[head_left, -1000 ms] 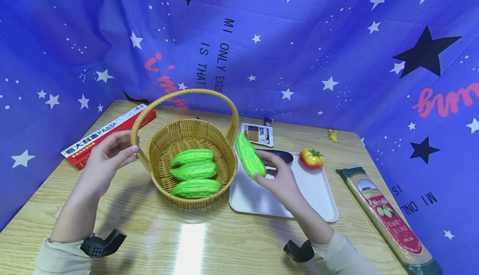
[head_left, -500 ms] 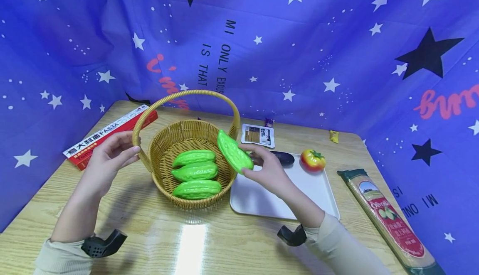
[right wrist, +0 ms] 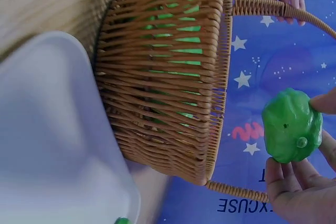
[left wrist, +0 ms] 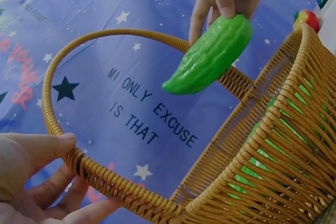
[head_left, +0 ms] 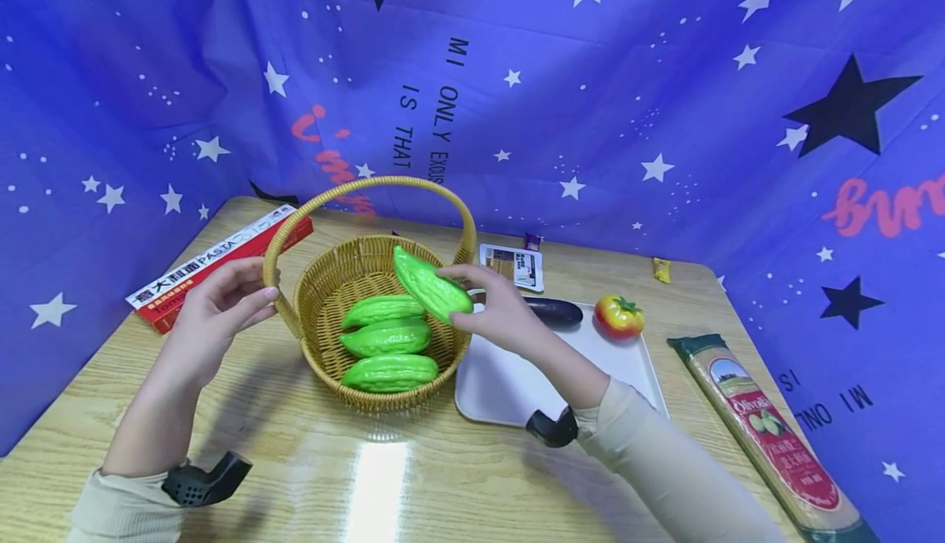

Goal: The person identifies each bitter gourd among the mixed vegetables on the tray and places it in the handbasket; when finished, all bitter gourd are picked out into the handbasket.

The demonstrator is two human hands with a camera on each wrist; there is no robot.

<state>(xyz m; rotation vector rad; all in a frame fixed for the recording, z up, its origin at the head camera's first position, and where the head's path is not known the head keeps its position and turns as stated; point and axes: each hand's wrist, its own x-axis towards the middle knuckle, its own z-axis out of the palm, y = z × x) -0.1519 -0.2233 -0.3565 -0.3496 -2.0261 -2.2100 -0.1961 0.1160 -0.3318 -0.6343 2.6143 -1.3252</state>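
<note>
Carrying the bitter gourd, the right grip has moved from the tray over the basket. It is now placed to lower in. The left grip still holds the handle.

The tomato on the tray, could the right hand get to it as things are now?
Probably not yet: the right hand grips a green gourd over the basket. The tomato itself sits uncovered.

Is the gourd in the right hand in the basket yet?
Not yet. The right hand holds the gourd above the basket rim.
</note>
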